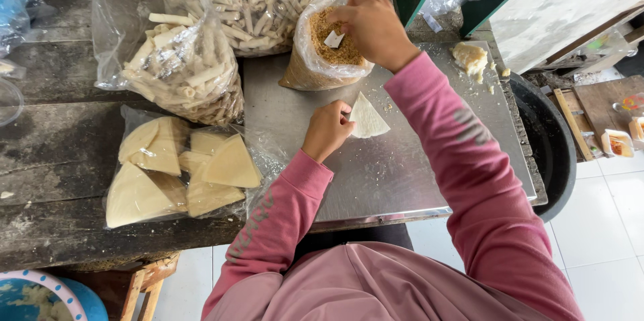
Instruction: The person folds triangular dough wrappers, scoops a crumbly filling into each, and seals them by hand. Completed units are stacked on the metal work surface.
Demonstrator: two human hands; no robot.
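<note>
- Holding down a pale triangular wrapper (pixel 367 120) on the metal sheet (pixel 416 167), the left hand (pixel 327 131) has its fingers curled closed on the wrapper's left edge
- The wrapper lies just to the right of these fingers, with one point directed up toward the open bag; I cannot tell clearly which is its long axis
- The right hand (pixel 373 26) is inside the mouth of the open bag of brown crumbly filling (pixel 320 52), fingers bent together around a small white scoop (pixel 333 39)
- This bag stands directly above the wrapper, near but apart, so the right hand is the nearer one to the filling
- A flat clear bag (pixel 178 170) on the wooden table (pixel 54 153) contains more triangular wrappers
- Two clear bags of rolled finished pieces (pixel 194 66) stand behind it
- A lump of pale dough (pixel 471 58) rests at the far right corner of the sheet
- A black tub (pixel 553 153) is beside the sheet; what it contains is not visible
</note>
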